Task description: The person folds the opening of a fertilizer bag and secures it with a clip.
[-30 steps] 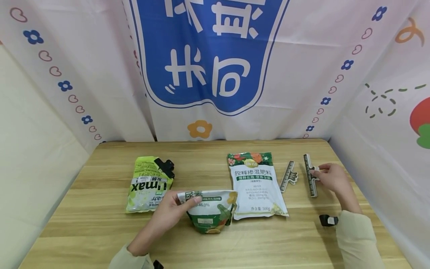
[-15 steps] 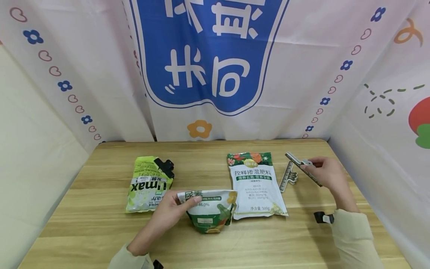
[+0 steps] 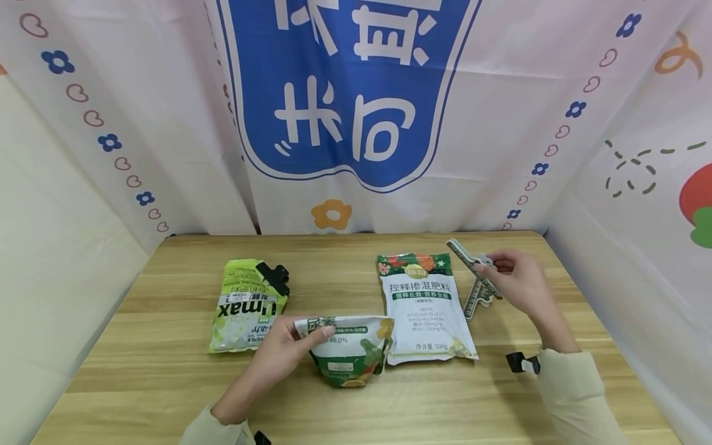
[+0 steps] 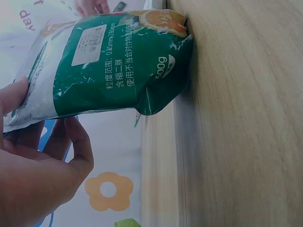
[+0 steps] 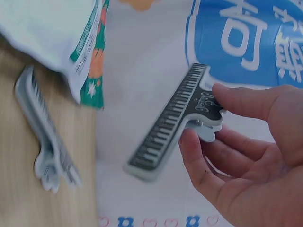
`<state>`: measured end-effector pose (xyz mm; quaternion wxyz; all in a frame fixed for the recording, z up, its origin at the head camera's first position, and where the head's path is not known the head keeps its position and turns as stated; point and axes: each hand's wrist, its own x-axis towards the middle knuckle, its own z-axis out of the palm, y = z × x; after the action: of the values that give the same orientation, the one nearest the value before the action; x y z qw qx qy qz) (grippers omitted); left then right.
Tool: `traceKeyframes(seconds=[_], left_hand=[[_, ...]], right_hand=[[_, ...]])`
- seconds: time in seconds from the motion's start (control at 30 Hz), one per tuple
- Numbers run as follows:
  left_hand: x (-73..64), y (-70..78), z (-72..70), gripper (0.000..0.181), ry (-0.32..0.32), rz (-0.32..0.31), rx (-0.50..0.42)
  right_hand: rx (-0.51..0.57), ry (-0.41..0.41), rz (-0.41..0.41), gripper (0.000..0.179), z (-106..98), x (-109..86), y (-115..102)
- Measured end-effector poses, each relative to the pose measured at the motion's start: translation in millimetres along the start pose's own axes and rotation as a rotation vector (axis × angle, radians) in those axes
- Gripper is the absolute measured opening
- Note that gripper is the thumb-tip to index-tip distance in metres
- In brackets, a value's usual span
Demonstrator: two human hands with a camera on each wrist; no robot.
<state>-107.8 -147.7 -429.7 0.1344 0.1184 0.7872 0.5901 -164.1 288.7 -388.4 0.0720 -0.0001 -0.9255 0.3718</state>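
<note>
My left hand (image 3: 290,341) pinches the top edge of a green and white fertilizer bag (image 3: 347,355), thumb in front. In the left wrist view the green lower part of this bag (image 4: 106,66) stands against the wooden table. My right hand (image 3: 520,281) grips a long clip (image 3: 473,267) with a piano-key pattern by its handle, above the table. The right wrist view shows the thumb on the handle of this clip (image 5: 173,118) and fingers beneath it. A second piano-key clip (image 3: 478,296) lies on the table, partly covered by the held one in the head view.
A white and green fertilizer bag (image 3: 425,315) lies flat between the held bag and the clips. At left lies a lime-green bag (image 3: 241,309) with a black clip (image 3: 272,278) on its corner. The wooden table (image 3: 167,377) ends at a printed curtain (image 3: 473,198).
My right hand has picked up the piano-key clip from the table, tilted it and carried it left, over the second clip. The left hand and its bag stay in place.
</note>
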Motion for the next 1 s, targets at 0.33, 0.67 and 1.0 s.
traceKeyframes(seconds=[0.33, 0.67, 1.0], left_hand=[[-0.3, -0.3, 0.3, 0.025, -0.009, 0.009, -0.007], [-0.4, 0.2, 0.1, 0.025, -0.008, 0.004, -0.007], [-1.6, 0.5, 0.6, 0.024, 0.004, -0.010, -0.006]], right_hand=[[0.044, -0.066, -0.124, 0.039, 11, -7.2, -39], [0.085, -0.108, -0.202, 0.035, 21, -10.9, -62], [0.071, -0.156, -0.229, 0.038, 25, -16.2, -80]])
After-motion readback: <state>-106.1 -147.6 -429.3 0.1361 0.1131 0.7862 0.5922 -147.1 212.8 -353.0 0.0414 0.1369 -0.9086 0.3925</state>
